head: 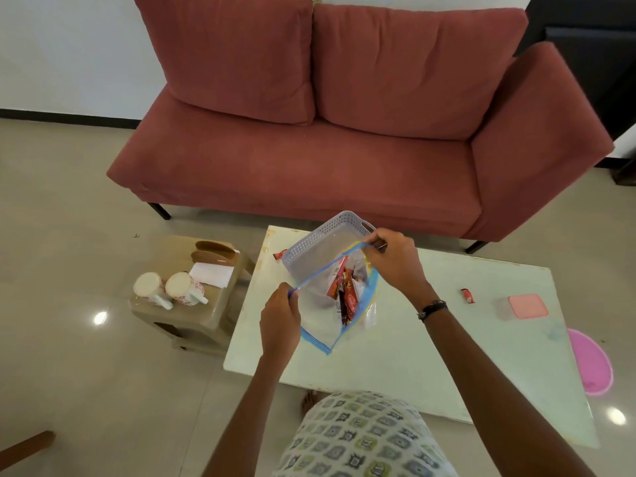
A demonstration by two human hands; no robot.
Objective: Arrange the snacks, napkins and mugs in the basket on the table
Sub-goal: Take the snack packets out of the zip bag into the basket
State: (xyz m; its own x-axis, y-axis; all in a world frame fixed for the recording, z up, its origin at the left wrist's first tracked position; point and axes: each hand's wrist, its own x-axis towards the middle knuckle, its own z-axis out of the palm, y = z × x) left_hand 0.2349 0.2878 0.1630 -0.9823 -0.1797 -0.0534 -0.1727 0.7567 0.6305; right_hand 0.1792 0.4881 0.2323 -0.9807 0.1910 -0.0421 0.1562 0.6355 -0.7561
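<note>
Nearest, both arms are reaching forward over the table (447,339): the left hand (279,321) and right hand (395,261) are pinching opposite rims of a clear zip bag (320,315) holding snacks (344,290), stretching it open just before the basket (320,242); two mugs (170,290) and napkins (211,274) are sitting on a stool (192,318) at left.

We saw a white table (447,339) bearing a basket (320,242), two loose snacks (467,295) and a pink-lidded box (526,306) — beside it, a stool (192,321) carried two mugs (186,289) and napkins (211,274).

L hand (279,316) + R hand (395,261) raised – fingers pinched, arms extended fwd.
</note>
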